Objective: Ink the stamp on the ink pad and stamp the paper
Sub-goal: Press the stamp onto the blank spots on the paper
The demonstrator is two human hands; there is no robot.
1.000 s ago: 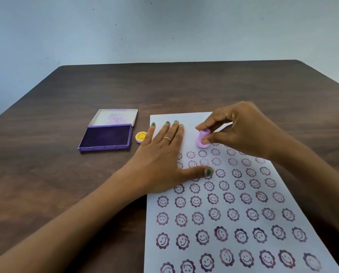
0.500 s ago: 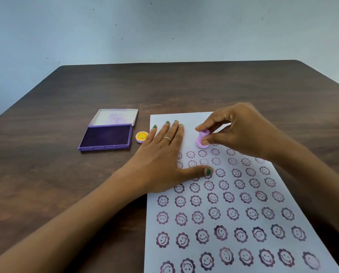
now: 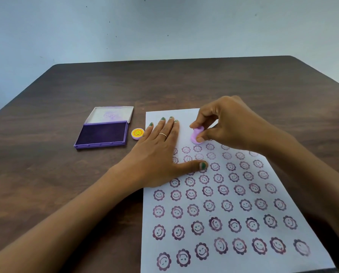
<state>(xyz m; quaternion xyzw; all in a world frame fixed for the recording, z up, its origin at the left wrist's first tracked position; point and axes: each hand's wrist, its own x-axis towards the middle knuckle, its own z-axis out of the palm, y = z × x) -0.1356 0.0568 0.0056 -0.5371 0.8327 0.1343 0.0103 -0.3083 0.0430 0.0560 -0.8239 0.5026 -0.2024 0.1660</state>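
A white sheet of paper point(image 3: 224, 203) lies on the table, covered with several rows of purple smiley-flower prints. My right hand point(image 3: 229, 125) pinches a small lilac stamp point(image 3: 196, 135) and holds it down on the paper's blank upper part, just above the top row of prints. My left hand point(image 3: 160, 154) lies flat on the paper's upper left, fingers spread, thumb pointing right. The open purple ink pad point(image 3: 102, 134) sits on the table left of the paper, its clear lid point(image 3: 111, 114) folded back.
A small round cap with a yellow smiley point(image 3: 137, 133) lies between the ink pad and the paper. The dark wooden table point(image 3: 164, 81) stretches back to a pale wall. The paper's lower edge runs out of view.
Almost nothing has moved. My right hand stays on the stamp at the same spot on the paper, and my left hand keeps pressing the sheet.
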